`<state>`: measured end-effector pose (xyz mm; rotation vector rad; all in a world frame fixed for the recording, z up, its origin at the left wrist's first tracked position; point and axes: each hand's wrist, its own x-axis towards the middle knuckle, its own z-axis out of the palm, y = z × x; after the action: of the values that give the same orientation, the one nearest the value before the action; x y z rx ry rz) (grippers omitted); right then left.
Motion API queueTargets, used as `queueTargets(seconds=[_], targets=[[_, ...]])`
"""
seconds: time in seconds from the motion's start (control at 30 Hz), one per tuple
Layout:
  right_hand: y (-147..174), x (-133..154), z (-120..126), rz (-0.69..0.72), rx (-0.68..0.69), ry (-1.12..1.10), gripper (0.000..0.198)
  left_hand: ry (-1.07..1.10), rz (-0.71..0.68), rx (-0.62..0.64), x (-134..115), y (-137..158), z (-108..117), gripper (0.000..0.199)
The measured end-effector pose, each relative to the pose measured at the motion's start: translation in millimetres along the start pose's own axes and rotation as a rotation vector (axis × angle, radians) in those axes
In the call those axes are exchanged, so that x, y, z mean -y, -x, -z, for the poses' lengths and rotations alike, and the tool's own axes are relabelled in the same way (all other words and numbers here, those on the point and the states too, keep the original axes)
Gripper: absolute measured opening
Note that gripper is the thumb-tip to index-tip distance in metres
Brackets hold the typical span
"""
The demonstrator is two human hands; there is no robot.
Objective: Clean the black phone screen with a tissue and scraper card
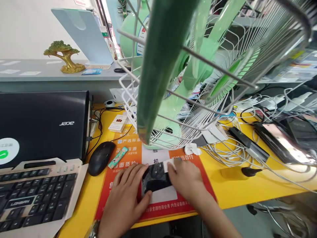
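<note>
A black, glossy phone-like slab (157, 178) lies flat on the red and white printed mat (208, 185). My left hand (130, 195) grips its left end, fingertips along the far corner and thumb at the near edge. At the other end my right hand (187, 177) is closed, with the fingers bent over a small white piece (169, 164) on the slab's upper right corner. Whether that piece is a cloth, film or label, I cannot tell. A pale sheet (163, 195) shows under the slab's near edge.
A green fan with a white wire cage (188, 125) looms close over the mat. To the left are a black mouse (101, 158), a green packet (118, 158), a keyboard (39, 195) and an Acer laptop (44, 122). Tangled white cables (230, 155) and a yellow bottle (234, 173) lie right.
</note>
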<state>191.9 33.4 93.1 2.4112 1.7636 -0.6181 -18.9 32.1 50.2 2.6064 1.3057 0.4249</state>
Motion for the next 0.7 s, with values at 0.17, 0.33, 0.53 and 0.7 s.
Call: queueTargets(seconds=[0.17,0.33,0.53,0.7], targets=[[-8,-39,8,-0.141,-0.034,0.023,0.043,-0.038,-0.018,0.022,1,0,1,0.046],[-10,-33,5,-0.084,-0.036,0.000,0.039,-0.061,-0.034,0.007,2,0,-1,0.042],[-2,-48,1,-0.093,-0.046,-0.004,0.038,-0.061,-0.026,0.021,2,-1,-1,0.042],[13,-55,-10,0.007,-0.091,-0.013,0.034,-0.074,-0.027,0.004,2,-1,-1,0.042]])
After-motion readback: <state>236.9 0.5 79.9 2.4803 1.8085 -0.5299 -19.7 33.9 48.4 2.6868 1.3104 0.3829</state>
